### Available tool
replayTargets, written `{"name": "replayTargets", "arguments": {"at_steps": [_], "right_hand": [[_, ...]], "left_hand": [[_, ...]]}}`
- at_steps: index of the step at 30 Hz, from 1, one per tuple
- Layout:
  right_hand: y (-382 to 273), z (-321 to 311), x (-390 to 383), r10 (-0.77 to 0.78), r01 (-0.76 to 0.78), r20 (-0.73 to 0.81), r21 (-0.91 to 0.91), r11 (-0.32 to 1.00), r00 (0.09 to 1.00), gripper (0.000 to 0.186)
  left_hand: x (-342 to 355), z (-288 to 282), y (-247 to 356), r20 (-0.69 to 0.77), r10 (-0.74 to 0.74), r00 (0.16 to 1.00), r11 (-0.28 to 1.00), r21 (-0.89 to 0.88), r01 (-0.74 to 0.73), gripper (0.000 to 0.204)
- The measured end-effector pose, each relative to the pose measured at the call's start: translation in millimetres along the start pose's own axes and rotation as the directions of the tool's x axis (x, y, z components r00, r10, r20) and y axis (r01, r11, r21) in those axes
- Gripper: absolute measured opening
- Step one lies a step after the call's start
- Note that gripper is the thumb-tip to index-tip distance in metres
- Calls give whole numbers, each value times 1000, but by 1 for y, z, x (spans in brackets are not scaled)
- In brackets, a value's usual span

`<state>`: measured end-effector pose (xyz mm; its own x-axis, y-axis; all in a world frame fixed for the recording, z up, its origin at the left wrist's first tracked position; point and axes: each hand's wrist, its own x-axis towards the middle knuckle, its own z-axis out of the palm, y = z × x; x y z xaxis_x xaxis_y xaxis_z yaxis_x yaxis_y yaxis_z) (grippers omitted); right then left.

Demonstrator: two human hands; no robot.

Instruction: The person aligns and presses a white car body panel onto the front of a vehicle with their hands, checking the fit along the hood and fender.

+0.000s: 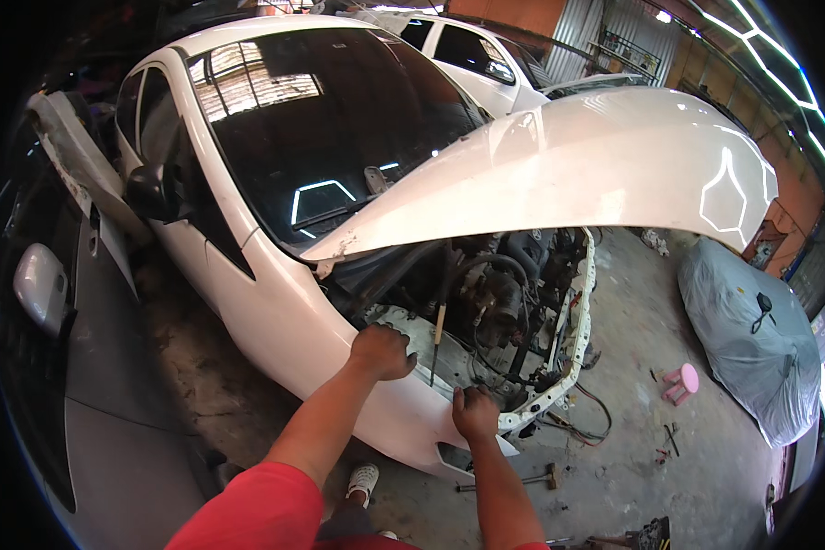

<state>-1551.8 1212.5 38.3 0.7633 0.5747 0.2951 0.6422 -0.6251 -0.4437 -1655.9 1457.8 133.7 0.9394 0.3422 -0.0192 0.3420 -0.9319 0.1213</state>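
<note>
A white car stands in front of me with its hood (559,174) raised. My left hand (382,352) is closed over the top inner edge of the front fender (399,412). Farther forward along the same edge, my right hand (475,412) curls its fingers over the fender near its front end. The fingertips of both hands are partly hidden. Between the hands and the hood rises a thin rod (438,325) with a tan sleeve. The engine (495,302) lies exposed beyond, behind the bare white front frame (573,339).
A dark grey car (119,403) is close on my left. To the right are a vehicle under a grey cover (752,330) and a small pink stool (680,383). A hammer (550,476), loose cables (596,431) and other tools lie on the floor. Another white car (472,55) stands behind.
</note>
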Motion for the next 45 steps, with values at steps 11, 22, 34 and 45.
{"name": "replayTargets", "arguments": {"at_steps": [11, 22, 34, 45], "right_hand": [[-8, 4, 3, 50, -50, 30, 0, 999, 998, 43], [-5, 2, 3, 156, -172, 124, 139, 975, 980, 52], [-10, -11, -12, 269, -258, 4, 292, 921, 963, 45], [-16, -9, -4, 297, -308, 87, 339, 889, 951, 45]], "left_hand": [[-1, 9, -9, -103, 46, 994, 997, 73, -38, 44], [5, 22, -9, -244, 111, 963, 988, 128, -81, 35], [14, 26, -16, -161, 184, 970, 970, 191, -153, 32], [21, 22, -31, -100, 149, 984, 979, 155, -133, 36]]}}
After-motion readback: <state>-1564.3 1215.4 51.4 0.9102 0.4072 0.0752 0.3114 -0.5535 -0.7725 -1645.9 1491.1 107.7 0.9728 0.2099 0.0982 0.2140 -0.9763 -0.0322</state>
